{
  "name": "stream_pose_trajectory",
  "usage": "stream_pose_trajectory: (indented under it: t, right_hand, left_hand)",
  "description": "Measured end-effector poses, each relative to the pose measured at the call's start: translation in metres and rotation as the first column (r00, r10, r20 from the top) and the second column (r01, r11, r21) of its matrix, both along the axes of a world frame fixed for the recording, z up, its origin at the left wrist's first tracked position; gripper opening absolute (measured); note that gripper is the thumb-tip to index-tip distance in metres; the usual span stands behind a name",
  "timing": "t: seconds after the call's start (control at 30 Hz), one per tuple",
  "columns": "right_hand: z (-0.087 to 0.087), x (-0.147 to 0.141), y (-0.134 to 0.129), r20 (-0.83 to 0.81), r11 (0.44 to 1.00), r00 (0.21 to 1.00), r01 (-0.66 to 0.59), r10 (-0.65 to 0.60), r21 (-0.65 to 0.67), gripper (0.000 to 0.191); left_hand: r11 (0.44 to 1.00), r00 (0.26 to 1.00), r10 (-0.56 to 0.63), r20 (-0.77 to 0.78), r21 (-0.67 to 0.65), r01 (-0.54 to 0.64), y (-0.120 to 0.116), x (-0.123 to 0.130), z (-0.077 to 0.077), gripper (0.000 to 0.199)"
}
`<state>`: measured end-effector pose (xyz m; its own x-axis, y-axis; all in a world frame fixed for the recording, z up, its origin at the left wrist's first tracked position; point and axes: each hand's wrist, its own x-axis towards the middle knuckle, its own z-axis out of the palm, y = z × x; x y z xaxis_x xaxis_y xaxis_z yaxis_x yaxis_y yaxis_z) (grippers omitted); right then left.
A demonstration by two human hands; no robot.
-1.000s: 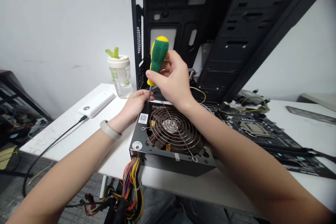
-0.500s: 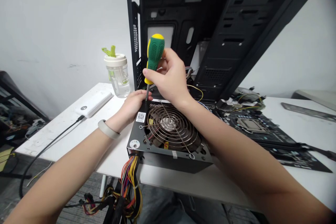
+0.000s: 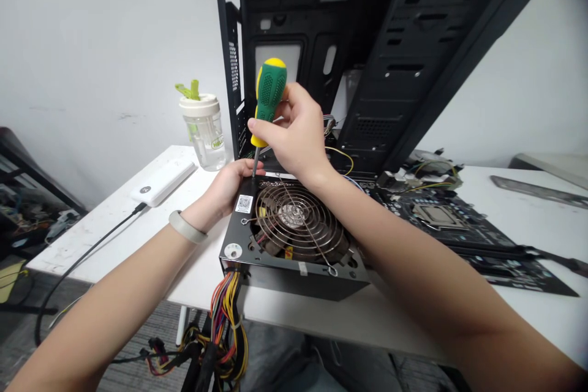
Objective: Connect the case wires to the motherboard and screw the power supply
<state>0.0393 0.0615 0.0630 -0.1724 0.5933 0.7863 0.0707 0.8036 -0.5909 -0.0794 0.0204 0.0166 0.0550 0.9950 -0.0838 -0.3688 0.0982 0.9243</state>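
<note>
My right hand [image 3: 301,128] is clasping the green-and-yellow handle of a screwdriver [image 3: 270,95], thumb across the front and fingers curling behind, while its slim metal shaft is pointing down, slightly tilted, at the far left corner of a power supply unit [image 3: 294,282]. My left hand [image 3: 225,187] is resting beside that same corner, fingers bent near the shaft; I cannot tell what its fingertips are pressing on. The power supply unit is lying fan side up on a white counter [image 3: 197,275], at the near edge, with its bundle of coloured cables [image 3: 228,303] hanging down over that edge. I am judging the metal box to be heavy, rigid and smooth enough to slide, so its side walls are offering the best hold; the thin wire fan grille [image 3: 294,215] is looking too bendable to lift by, and the cables are probably flexible but liable to tug. The screwdriver is seeming light and stiff, its dimpled handle giving good grip. Behind, a black computer case [image 3: 376,98] is standing; a motherboard [image 3: 482,229] is lying to the right.
</note>
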Motion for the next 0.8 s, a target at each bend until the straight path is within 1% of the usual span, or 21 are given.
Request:
stream_pose_trajectory:
  t: [0.13, 0.23, 0.3, 0.57, 0.67, 0.8]
  right_hand:
    - [0.001, 0.001, 0.0, -0.033, 1.0, 0.999, 0.028, -0.028, 0.003, 0.024]
    - [0.002, 0.002, -0.001, -0.042, 0.999, 0.998, 0.045, -0.045, -0.004, 0.023]
    - [0.002, 0.002, 0.0, -0.038, 0.999, 0.998, 0.04, -0.04, 0.002, 0.023]
    - [-0.001, 0.0, 0.005, -0.044, 1.0, 0.999, -0.011, 0.011, 0.011, 0.028]
    - [0.003, 0.0, -0.002, -0.052, 1.0, 0.999, 0.01, -0.011, -0.02, 0.027]
    - [0.012, 0.001, -0.013, -0.067, 0.994, 0.995, 0.069, -0.075, -0.082, 0.03]
  left_hand:
    - [1.0, 1.0, 0.011, -0.004, 0.016, -0.011, -0.002, 0.002, 0.002, 0.023]
    - [0.999, 0.999, 0.043, -0.008, 0.004, -0.043, -0.005, 0.004, 0.005, 0.022]
    - [0.998, 0.998, 0.061, -0.011, -0.012, -0.061, -0.006, 0.005, 0.006, 0.021]
    - [0.996, 0.998, 0.069, 0.002, -0.055, -0.069, -0.006, 0.004, 0.006, 0.025]
    - [0.996, 0.997, 0.071, 0.007, -0.057, -0.07, -0.005, 0.004, 0.005, 0.024]
    - [0.997, 0.998, 0.057, 0.013, -0.044, -0.056, -0.005, 0.004, 0.004, 0.024]
